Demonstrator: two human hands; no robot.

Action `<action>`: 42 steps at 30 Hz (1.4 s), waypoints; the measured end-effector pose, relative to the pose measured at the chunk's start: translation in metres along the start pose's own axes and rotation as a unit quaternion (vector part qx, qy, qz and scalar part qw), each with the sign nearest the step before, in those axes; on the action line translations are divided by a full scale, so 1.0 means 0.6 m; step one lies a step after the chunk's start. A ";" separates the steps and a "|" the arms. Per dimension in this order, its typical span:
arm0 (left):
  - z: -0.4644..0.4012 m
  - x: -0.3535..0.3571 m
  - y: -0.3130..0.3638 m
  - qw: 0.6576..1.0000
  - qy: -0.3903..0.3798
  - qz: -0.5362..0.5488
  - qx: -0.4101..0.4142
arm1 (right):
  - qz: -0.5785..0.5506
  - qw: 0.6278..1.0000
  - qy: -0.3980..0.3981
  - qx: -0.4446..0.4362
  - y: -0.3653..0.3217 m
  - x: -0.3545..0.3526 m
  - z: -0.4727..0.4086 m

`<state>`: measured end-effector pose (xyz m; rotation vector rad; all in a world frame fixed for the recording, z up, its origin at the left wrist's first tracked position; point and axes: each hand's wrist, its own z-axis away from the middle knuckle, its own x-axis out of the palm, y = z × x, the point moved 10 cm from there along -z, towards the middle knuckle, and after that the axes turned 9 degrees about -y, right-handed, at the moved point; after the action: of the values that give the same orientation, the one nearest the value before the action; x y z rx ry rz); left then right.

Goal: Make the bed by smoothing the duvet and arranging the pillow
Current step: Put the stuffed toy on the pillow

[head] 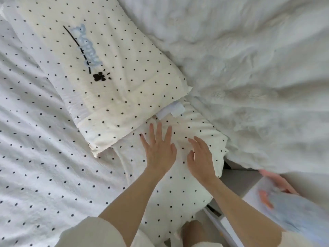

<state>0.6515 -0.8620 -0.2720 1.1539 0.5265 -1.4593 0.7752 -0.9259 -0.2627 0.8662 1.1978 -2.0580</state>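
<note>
A cream pillow (99,68) with black dots, blue lettering and a dark paw print lies slanted across the upper left. Partly under its lower end lies a second dotted pillow (179,184), which runs down to the frame's bottom. My left hand (159,148) lies flat on this second pillow with its fingers spread. My right hand (200,155) rests beside it on the same pillow, fingers straight. A fluffy white duvet (249,68) lies rumpled over the right half of the bed.
A white dotted sheet (35,148) covers the bed on the left. At the lower right another person's hand (274,189) holds pale blue cloth beside the bed's edge. A white tag (170,110) shows between the pillows.
</note>
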 end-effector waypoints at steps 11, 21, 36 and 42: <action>0.020 0.206 0.308 0.967 -0.149 -0.144 0.150 | 0.104 0.931 0.119 0.330 0.454 -0.157 0.277; 0.004 0.248 0.305 0.953 -0.232 -0.192 0.029 | -0.148 0.822 0.023 0.549 0.645 -0.123 0.398; 0.023 0.037 0.295 0.694 -0.282 0.659 -0.069 | -0.470 0.833 -0.129 0.260 0.293 -0.224 0.160; -0.016 -0.176 0.171 0.794 -0.139 0.590 -0.049 | -0.490 0.858 -0.063 0.142 0.073 -0.313 0.013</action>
<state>0.7363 -0.8286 -0.1560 0.8533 -0.3347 -0.4501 0.9206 -0.9190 -0.1359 0.1802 1.4454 -3.0979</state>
